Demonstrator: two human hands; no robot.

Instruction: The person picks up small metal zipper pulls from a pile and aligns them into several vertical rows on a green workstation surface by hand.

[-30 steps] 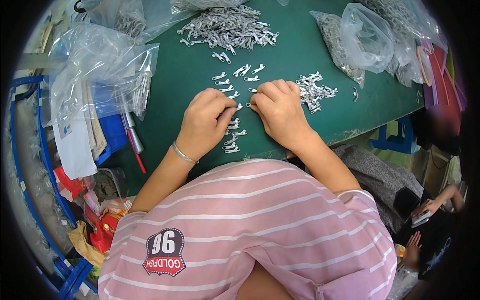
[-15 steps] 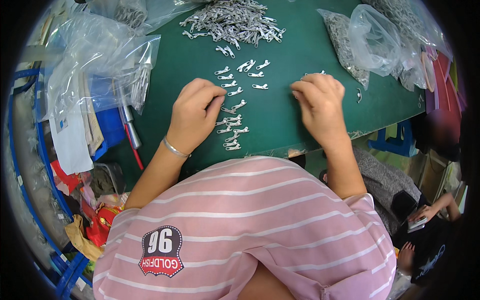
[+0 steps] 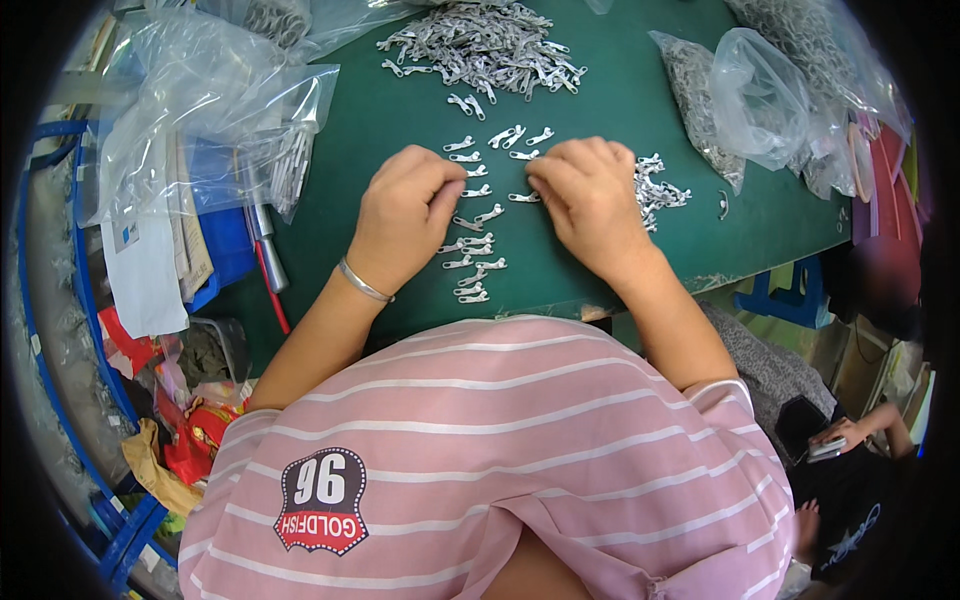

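Both hands rest knuckles-up on the green table, fingers curled under: the left hand, a silver bangle on its wrist, pinches its fingertips together over the small metal zipper pulls laid out in rows between the hands, though whether it grips one cannot be told. The right hand is likewise narrowly closed, fingertips at a zipper pull just left of it, with a small cluster of pulls just right of it. A large loose heap of pulls lies beyond both hands, clear plastic bags farther right.
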